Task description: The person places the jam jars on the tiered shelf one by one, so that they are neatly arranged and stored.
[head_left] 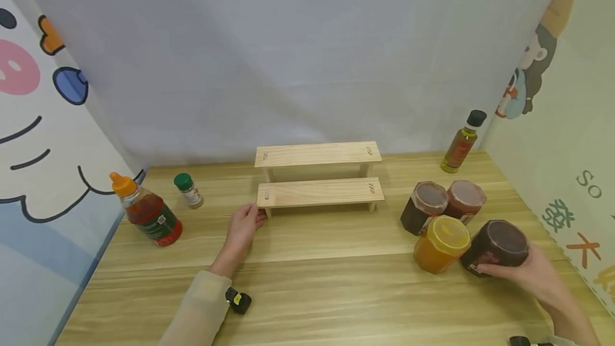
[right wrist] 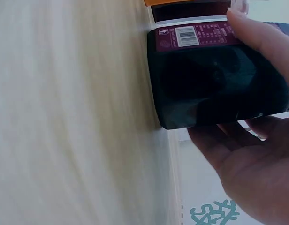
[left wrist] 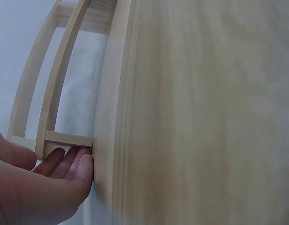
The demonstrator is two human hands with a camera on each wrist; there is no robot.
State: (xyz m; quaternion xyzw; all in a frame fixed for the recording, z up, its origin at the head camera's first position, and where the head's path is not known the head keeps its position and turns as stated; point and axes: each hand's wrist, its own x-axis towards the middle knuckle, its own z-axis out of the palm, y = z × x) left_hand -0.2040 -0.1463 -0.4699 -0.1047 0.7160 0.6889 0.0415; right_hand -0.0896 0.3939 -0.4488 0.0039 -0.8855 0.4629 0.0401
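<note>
A two-step wooden shelf (head_left: pixel 321 192) stands at the back middle of the table. My left hand (head_left: pixel 244 224) is at its front left corner. In the left wrist view the thumb lies by the board's end and the fingers (left wrist: pixel 72 164) reach under it against the leg. At the right, my right hand (head_left: pixel 533 274) grips a dark jar (head_left: pixel 499 244), thumb on the near side and fingers behind. The right wrist view shows the jar's purple label (right wrist: pixel 196 36) with a barcode. Beside it stand an orange-yellow jar (head_left: pixel 441 244), another dark jar (head_left: pixel 424 207) and a reddish jar (head_left: pixel 465 201).
An oil bottle (head_left: pixel 459 148) with a black cap stands at the back right. On the left are a red sauce bottle (head_left: pixel 152 218) with an orange nozzle and a small green-capped spice jar (head_left: pixel 188 191). Printed panels flank the wooden table (head_left: pixel 336 298); a pale cloth (head_left: pixel 307 57) hangs behind.
</note>
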